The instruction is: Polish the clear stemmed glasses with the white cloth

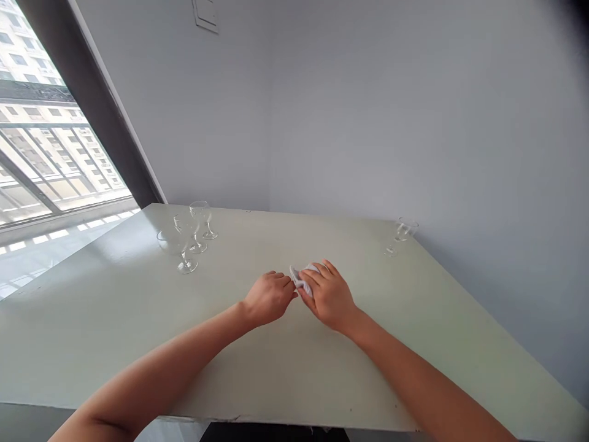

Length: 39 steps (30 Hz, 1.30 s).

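White cloth [307,286] sits bunched in the right hand [329,298], near the middle of the counter [257,380]. That hand's fingers are bent over the cloth and grasp it. The left hand [270,299] is just beside, back upward, its fingers curled in; their tips are mostly hidden, so I cannot tell whether they grasp the cloth, something else or nothing. The left forearm [179,359] and right forearm [409,371], both bare, reach in over the near part of the counter.

Off to the left, three clear stemmed glasses stand upright in a slanting row: a front glass [187,266], a middle glass [198,247] and a rear glass [210,234]. They overlap from this angle, so I cannot tell whether they touch. One more, the right glass [405,230], stands well apart from them near the counter's right edge, by the wall [414,110]. At the far left is a window [59,141], with pale buildings [27,37] outside.
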Motion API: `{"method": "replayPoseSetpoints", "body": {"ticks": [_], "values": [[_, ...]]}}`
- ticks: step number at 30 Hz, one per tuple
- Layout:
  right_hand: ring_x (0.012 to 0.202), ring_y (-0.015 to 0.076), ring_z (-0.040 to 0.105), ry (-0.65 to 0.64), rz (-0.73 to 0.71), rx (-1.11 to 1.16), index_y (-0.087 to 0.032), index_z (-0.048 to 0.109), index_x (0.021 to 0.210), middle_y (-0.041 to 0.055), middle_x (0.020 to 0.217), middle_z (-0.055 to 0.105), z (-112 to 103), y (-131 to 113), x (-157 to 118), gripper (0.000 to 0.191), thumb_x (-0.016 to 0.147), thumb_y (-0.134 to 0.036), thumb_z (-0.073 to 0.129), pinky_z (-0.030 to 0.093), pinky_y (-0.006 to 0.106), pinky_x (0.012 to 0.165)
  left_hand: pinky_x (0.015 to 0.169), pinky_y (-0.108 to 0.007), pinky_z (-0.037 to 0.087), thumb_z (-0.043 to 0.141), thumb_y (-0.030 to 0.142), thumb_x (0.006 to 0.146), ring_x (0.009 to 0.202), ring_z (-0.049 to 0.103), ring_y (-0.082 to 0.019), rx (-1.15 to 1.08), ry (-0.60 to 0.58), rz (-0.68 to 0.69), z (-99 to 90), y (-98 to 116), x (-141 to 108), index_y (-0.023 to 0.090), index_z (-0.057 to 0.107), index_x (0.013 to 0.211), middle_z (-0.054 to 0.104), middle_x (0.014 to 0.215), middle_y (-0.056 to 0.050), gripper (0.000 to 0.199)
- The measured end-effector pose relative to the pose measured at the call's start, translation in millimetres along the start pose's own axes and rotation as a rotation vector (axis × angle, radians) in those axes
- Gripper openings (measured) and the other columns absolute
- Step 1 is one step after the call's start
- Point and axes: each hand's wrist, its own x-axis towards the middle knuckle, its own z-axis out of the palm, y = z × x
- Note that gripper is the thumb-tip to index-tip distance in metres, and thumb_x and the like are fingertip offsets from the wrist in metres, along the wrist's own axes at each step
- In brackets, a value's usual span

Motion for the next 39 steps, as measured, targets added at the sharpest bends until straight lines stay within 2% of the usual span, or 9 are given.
{"method": "replayPoseSetpoints", "body": {"ticks": [5,8,11,17,22,25,28,32,39], "values": [[0.051,0.0152,0.051,-0.277,0.697,0.871,-0.018,0.054,0.056,0.0000,0.050,0.050,-24.5,35.6,1.4,0.043,0.079,-0.052,0.043,0.041,0.030,0.053,0.056,-0.028,0.031,0.036,0.025,0.088,0.058,0.046,-0.014,-0.002,0.107,0.127,-1.6,4.8,1.5,0.016,0.055,0.086,0.053,0.063,-0.002,0.021],[0.068,0.0191,0.058,-0.180,0.800,1.466,-0.017,0.060,0.076,0.0044,0.073,0.062,-22.2,30.6,-1.6,0.037,0.077,-0.053,0.048,0.044,0.032,0.061,0.057,-0.026,0.033,0.036,0.027,0.088,0.060,0.048,-0.013,-0.180,0.145,-0.131,-4.7,7.5,8.1,0.018,0.053,0.090,0.054,0.066,-0.002,0.020],[0.085,0.0235,0.059,-0.127,0.842,1.728,-0.018,0.059,0.096,0.0086,0.090,0.063,0.0,0.6,-2.5,0.049,0.077,-0.060,0.042,0.045,0.035,0.069,0.058,-0.025,0.036,0.035,0.026,0.087,0.063,0.049,-0.013,-0.313,0.197,-0.447,-5.4,7.4,13.5,0.019,0.053,0.088,0.055,0.074,-0.002,0.020],[0.088,0.0198,0.057,0.038,0.767,1.678,-0.023,0.052,0.109,0.0053,0.092,0.062,38.3,-47.9,-1.3,0.048,0.078,-0.058,0.045,0.044,0.032,0.073,0.088,-0.036,0.038,0.037,0.019,0.085,0.100,0.046,-0.018,-0.501,0.302,-0.482,3.3,25.0,6.0,0.022,0.055,0.107,0.042,0.124,-0.008,0.029],[0.067,0.0165,0.055,0.054,0.893,1.596,-0.018,0.056,0.091,0.0024,0.073,0.060,40.7,-38.7,-1.7,0.042,0.071,-0.055,0.057,0.042,0.028,0.061,0.092,-0.043,0.034,0.036,0.016,0.083,0.113,0.041,-0.022,-0.653,0.257,-0.604,3.9,30.3,6.8,0.024,0.064,0.094,0.050,0.122,-0.004,0.031],[0.060,0.0136,0.051,-0.067,0.812,1.574,-0.015,0.057,0.080,0.0006,0.064,0.057,32.4,-29.1,-1.5,0.039,0.068,-0.052,0.062,0.040,0.027,0.061,0.078,-0.036,0.045,0.040,0.028,0.084,0.096,0.054,-0.021,-1.034,0.196,-0.716,-1.3,18.4,9.8,0.020,0.061,0.097,0.056,0.113,-0.006,0.026],[0.062,0.0147,0.054,-0.351,0.666,1.683,-0.013,0.058,0.077,0.0034,0.065,0.057,20.2,-24.6,-0.6,0.040,0.071,-0.053,0.059,0.041,0.030,0.066,0.054,-0.028,0.047,0.053,0.039,0.077,0.072,0.060,-0.017,-1.536,0.025,-0.737,-8.0,10.1,9.3,0.020,0.040,0.123,0.056,0.113,-0.012,0.052],[0.067,0.0171,0.057,-0.557,0.584,1.734,-0.012,0.059,0.078,0.0048,0.069,0.058,15.2,-19.2,1.0,0.039,0.070,-0.050,0.062,0.043,0.033,0.069,0.065,-0.029,0.048,0.071,0.030,0.063,0.088,0.060,-0.023,-1.787,0.012,-0.696,-14.9,7.6,7.9,0.017,0.034,0.122,0.056,0.113,-0.016,0.071],[0.062,0.0175,0.054,-0.302,0.765,1.012,-0.014,0.058,0.079,0.0041,0.067,0.058,11.5,17.0,-8.5,0.045,0.074,-0.058,0.051,0.043,0.033,0.059,0.081,-0.036,0.042,0.071,0.028,0.064,0.093,0.059,-0.021,-1.641,0.252,-0.860,-26.7,-16.8,13.9,0.019,0.039,0.113,0.061,0.105,-0.013,0.059]]}}
